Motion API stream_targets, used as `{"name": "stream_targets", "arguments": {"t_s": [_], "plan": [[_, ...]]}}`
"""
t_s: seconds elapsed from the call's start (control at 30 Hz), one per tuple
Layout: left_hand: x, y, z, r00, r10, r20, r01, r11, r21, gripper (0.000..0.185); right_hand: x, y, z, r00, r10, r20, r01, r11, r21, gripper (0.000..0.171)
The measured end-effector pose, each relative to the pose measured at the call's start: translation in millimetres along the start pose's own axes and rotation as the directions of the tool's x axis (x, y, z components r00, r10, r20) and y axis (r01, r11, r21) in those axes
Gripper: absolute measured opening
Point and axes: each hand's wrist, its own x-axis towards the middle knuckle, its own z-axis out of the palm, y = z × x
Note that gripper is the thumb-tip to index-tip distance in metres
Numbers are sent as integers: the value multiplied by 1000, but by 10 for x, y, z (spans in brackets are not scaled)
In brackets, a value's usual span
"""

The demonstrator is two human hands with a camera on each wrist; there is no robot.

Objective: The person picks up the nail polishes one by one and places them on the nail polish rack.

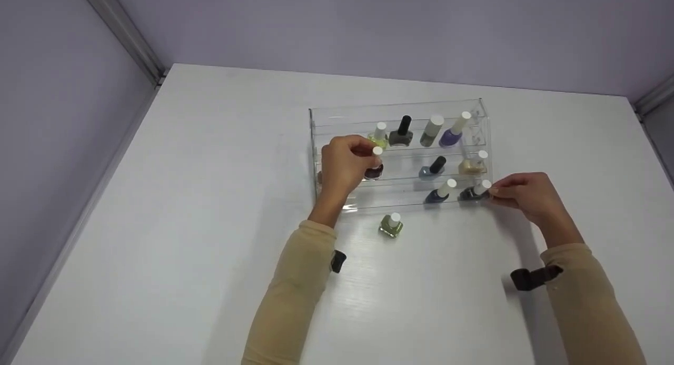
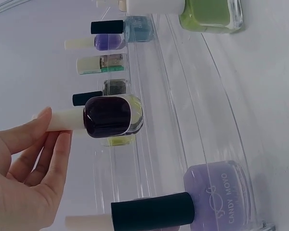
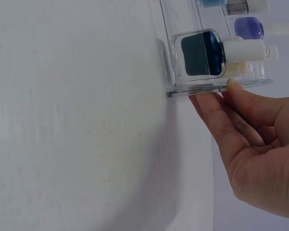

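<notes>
My left hand [image 1: 345, 162] pinches the white cap of a dark plum nail polish bottle [image 2: 108, 116] between thumb and fingers. That bottle is upright at the middle tier of a clear acrylic rack [image 1: 400, 201], left of centre. On the other side, the fingertips of my right hand [image 3: 260, 144] touch the outer face of the rack's right side panel. Just inside that panel stands a dark teal bottle [image 3: 202, 54] with a white cap, on the lowest tier. A green bottle [image 1: 391, 225] with a white cap stands on the table in front of the rack.
Yellow [image 1: 378, 138], grey [image 1: 401, 137], and purple [image 1: 451, 137] bottles line the top tier. Light blue [image 1: 429, 171] and beige [image 1: 471, 167] ones sit on the middle tier. A lilac bottle [image 2: 219, 197] with a black cap stands low at the left end. Purple walls [image 1: 368, 28] border the white table [image 1: 210, 144].
</notes>
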Motion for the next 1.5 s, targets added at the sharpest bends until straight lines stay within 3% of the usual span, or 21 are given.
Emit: {"name": "stream_targets", "arguments": {"t_s": [0.27, 0.47, 0.8, 1.03, 1.5], "plan": [[41, -40, 43, 1000, 2, -19, -2, 1000, 23, 16, -1, -20, 4, 1000, 1, 10, -1, 1000, 19, 16], [49, -74, 55, 1000, -13, -17, 14, 999, 40, 17, -4, -22, 9, 1000, 6, 2, -6, 1000, 14, 11], [58, -107, 80, 998, -54, -30, 57, 994, 89, 16, 8, -11, 15, 1000, 9, -15, -11, 996, -90, 5], [55, -119, 110, 999, -35, -35, 40, 989, 144, 15, 21, 2, 10, 1000, 6, -11, -7, 997, -71, 3], [52, -134, 127, 1000, 9, -21, -6, 993, 120, 16, 21, -8, 1, 1000, 0, 3, 0, 1000, -19, 11]]}}
